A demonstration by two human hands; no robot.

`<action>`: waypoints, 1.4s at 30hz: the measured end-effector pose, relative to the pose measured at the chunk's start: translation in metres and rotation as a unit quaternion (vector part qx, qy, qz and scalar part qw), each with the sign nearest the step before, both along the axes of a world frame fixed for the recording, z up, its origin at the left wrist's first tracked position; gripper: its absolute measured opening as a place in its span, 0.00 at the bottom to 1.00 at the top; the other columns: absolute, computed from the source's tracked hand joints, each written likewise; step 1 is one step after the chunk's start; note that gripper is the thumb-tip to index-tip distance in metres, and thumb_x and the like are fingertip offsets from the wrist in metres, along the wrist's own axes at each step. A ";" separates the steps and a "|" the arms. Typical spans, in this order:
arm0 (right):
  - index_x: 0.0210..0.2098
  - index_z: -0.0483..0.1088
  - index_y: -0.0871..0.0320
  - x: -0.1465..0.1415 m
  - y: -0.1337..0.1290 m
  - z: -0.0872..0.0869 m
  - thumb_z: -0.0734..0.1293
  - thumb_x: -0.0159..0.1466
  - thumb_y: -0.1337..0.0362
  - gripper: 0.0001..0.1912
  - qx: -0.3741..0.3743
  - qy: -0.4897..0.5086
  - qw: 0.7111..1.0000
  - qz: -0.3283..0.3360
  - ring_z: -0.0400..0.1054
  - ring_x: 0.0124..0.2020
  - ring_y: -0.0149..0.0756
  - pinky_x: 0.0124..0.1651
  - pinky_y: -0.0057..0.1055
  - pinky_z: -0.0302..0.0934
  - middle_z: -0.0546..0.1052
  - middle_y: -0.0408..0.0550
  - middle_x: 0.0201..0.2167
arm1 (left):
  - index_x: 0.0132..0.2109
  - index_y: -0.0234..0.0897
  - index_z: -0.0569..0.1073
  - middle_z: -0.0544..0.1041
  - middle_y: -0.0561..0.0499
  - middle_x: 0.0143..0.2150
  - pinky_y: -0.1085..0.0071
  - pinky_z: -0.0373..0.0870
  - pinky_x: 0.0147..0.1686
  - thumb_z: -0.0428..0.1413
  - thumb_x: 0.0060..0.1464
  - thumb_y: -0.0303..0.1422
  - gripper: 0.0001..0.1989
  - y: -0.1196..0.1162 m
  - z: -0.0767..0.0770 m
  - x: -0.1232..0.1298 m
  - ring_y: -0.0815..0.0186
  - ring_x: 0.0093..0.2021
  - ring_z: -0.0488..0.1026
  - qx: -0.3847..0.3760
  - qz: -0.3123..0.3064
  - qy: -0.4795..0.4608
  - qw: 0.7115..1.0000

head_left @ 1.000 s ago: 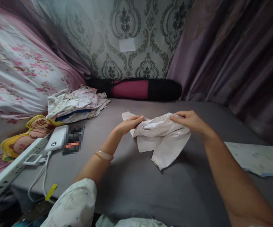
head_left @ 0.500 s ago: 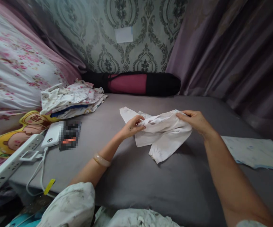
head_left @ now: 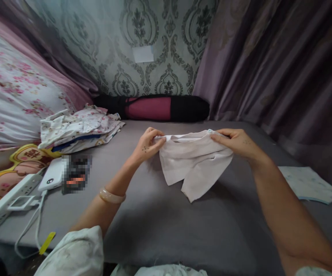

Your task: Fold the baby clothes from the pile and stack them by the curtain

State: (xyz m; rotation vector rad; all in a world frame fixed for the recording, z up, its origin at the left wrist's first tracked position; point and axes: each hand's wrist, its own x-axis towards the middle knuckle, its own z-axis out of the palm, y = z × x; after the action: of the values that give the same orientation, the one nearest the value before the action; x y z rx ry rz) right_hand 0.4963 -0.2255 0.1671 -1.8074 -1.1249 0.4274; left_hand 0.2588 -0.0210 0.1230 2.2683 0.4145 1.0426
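Note:
A small white long-sleeved baby shirt [head_left: 194, 153] hangs between my two hands above the grey sheet. My left hand [head_left: 148, 145] pinches the shirt's upper edge on the left side. Near a light-blue snap button, my right hand [head_left: 236, 141] grips the other end of that edge between thumb and fingers. The neckline is stretched between them, and one sleeve droops down at the front. The other sleeve cannot be made out.
Folded clothes [head_left: 79, 130] are piled at the back left. A power strip [head_left: 13, 199], a white power bank [head_left: 53, 174] and cables lie at the left edge. A black and maroon bag [head_left: 148, 108] lies along the wall. A pale cloth [head_left: 312, 184] lies at right.
My left hand has moved left and up along the shirt's edge, pulling it straighter. The sleeve on that side no longer sticks out. The view has shifted slightly.

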 end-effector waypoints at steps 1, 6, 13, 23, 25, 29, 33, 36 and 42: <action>0.39 0.79 0.52 0.000 0.000 0.005 0.70 0.55 0.45 0.20 0.002 -0.003 1.000 0.012 0.74 0.40 0.44 0.38 0.35 0.69 0.81 0.46 0.38 | 0.37 0.36 0.75 0.68 0.51 0.35 0.71 0.63 0.35 0.56 0.54 0.34 0.06 0.003 0.009 -0.001 0.67 0.36 0.65 0.023 0.003 -0.011 1.000; 0.40 0.79 0.52 -0.004 -0.003 0.039 0.71 0.55 0.46 0.20 0.029 -0.036 0.997 0.066 0.74 0.40 0.42 0.38 0.33 0.68 0.80 0.46 0.38 | 0.34 0.39 0.78 0.68 0.51 0.33 0.70 0.65 0.38 0.60 0.53 0.37 0.06 0.012 0.065 -0.009 0.67 0.37 0.66 0.089 0.017 -0.050 0.995; 0.38 0.78 0.52 -0.009 -0.003 0.089 0.69 0.57 0.44 0.20 0.087 -0.032 0.991 0.093 0.71 0.34 0.37 0.33 0.31 0.66 0.78 0.45 0.33 | 0.36 0.36 0.77 0.72 0.51 0.28 0.74 0.63 0.26 0.57 0.54 0.42 0.13 0.008 0.125 -0.022 0.69 0.28 0.66 -0.014 0.003 -0.100 0.995; 0.30 0.78 0.52 0.015 0.023 0.082 0.74 0.50 0.47 0.16 0.103 0.011 0.989 0.105 0.71 0.36 0.37 0.39 0.33 0.65 0.78 0.45 0.34 | 0.32 0.34 0.76 0.71 0.54 0.23 0.77 0.59 0.22 0.60 0.49 0.41 0.13 0.025 0.129 -0.012 0.71 0.24 0.66 -0.052 -0.062 -0.044 0.996; 0.29 0.78 0.52 0.017 0.023 0.082 0.75 0.48 0.47 0.17 0.105 0.006 0.989 0.101 0.71 0.37 0.39 0.40 0.33 0.65 0.79 0.46 0.35 | 0.31 0.34 0.75 0.71 0.54 0.23 0.76 0.60 0.22 0.62 0.48 0.41 0.13 0.027 0.130 -0.012 0.72 0.24 0.66 -0.060 -0.079 -0.029 0.995; 0.30 0.78 0.53 0.016 0.023 0.079 0.74 0.49 0.43 0.21 0.097 0.027 0.991 0.085 0.71 0.31 0.36 0.35 0.32 0.66 0.79 0.45 0.30 | 0.32 0.35 0.75 0.71 0.54 0.24 0.77 0.61 0.22 0.62 0.49 0.42 0.13 0.032 0.123 -0.004 0.72 0.24 0.67 -0.105 -0.097 -0.065 0.988; 0.30 0.78 0.54 0.017 0.024 0.075 0.75 0.47 0.44 0.21 0.067 0.025 0.994 0.078 0.71 0.30 0.36 0.34 0.31 0.66 0.79 0.45 0.29 | 0.31 0.34 0.74 0.71 0.54 0.24 0.77 0.61 0.23 0.64 0.45 0.42 0.15 0.040 0.111 0.006 0.73 0.24 0.66 -0.133 -0.116 -0.032 0.984; 0.30 0.77 0.53 0.022 0.023 0.074 0.75 0.47 0.44 0.20 0.076 0.049 0.994 0.065 0.72 0.30 0.37 0.33 0.32 0.67 0.79 0.45 0.29 | 0.31 0.34 0.73 0.72 0.53 0.26 0.76 0.62 0.24 0.64 0.45 0.43 0.16 0.040 0.109 0.007 0.73 0.24 0.66 -0.157 -0.116 -0.042 0.980; 0.34 0.77 0.52 0.027 0.017 0.075 0.75 0.46 0.44 0.22 0.097 0.099 0.989 0.053 0.72 0.27 0.34 0.30 0.31 0.67 0.79 0.44 0.30 | 0.34 0.36 0.73 0.72 0.53 0.27 0.76 0.61 0.22 0.60 0.49 0.45 0.15 0.038 0.115 0.005 0.72 0.23 0.65 -0.146 -0.112 -0.045 0.982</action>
State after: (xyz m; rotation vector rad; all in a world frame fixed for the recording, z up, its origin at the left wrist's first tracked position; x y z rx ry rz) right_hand 0.5236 -0.2085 0.2425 -1.5057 -1.0886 0.5285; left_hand 0.2638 0.0174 0.2378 1.9484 0.2496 0.9003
